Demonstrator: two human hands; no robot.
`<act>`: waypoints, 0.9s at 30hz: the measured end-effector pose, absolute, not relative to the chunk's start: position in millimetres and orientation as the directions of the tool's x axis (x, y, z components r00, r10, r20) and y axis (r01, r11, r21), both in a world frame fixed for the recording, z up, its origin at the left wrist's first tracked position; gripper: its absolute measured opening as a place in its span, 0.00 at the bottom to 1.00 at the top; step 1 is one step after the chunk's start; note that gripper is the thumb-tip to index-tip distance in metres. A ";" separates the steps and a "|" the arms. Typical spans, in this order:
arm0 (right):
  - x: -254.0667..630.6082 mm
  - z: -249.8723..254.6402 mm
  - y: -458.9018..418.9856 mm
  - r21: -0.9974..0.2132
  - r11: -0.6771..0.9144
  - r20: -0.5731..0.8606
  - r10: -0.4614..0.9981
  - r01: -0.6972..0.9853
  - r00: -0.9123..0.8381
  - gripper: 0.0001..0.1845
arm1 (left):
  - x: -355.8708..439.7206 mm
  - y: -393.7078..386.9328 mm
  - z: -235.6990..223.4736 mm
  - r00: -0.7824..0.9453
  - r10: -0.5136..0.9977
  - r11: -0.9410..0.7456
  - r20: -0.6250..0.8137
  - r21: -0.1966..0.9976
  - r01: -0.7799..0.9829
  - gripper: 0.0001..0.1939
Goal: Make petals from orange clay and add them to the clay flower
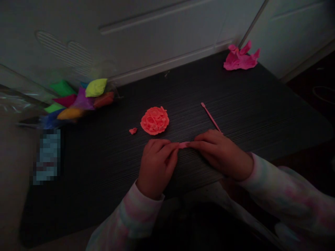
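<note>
My left hand (157,167) and my right hand (222,153) meet on the dark table, their fingertips pinching opposite ends of a narrow pink clay strip (184,144). Most of the strip is hidden by my fingers. Above my left hand lies a round coral clay flower (154,120) with coiled, layered folds. A small coral clay scrap (133,130) sits to its left. Just beyond my right fingers lies a slim pink plastic modelling tool (210,116), its lower end close to them.
The dark wood-grain table (104,157) stands against white panelled doors (157,35). A crumpled pink clay sheet (240,57) lies at its far right corner. Several coloured clay packs (78,101) are heaped at far left, next to a pixelated patch (47,157).
</note>
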State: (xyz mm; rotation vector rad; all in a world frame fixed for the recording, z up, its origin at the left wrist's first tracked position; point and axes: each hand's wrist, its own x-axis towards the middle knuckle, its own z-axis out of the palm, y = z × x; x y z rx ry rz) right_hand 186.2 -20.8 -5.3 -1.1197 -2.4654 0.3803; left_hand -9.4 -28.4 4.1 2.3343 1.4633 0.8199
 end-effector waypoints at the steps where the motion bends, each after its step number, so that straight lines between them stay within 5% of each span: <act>1: 186.7 -4.7 -20.5 -0.436 0.632 0.245 0.768 0.640 -0.591 0.15 | -9.9 -28.6 5.3 0.292 0.895 -0.434 0.337 0.513 0.740 0.08; 5: 188.4 -3.3 -19.7 -0.527 0.595 0.253 0.791 0.607 -0.557 0.14 | -11.0 -29.2 9.7 0.174 0.916 -0.360 0.362 0.549 0.754 0.07; 11: 187.8 -5.3 -20.5 -0.451 0.625 0.246 0.774 0.638 -0.584 0.16 | -11.9 -30.1 8.2 0.169 0.901 -0.376 0.399 0.524 0.764 0.07; 18: 185.7 -5.3 -21.7 -0.388 0.670 0.233 0.736 0.633 -0.636 0.17 | -13.3 -29.8 3.8 0.379 0.861 -0.498 0.338 0.412 0.763 0.14; 27: 184.4 -7.0 -20.8 -0.279 0.682 0.216 0.731 0.676 -0.648 0.16 | -7.3 -31.0 5.3 0.441 0.848 -0.521 0.295 0.306 0.797 0.13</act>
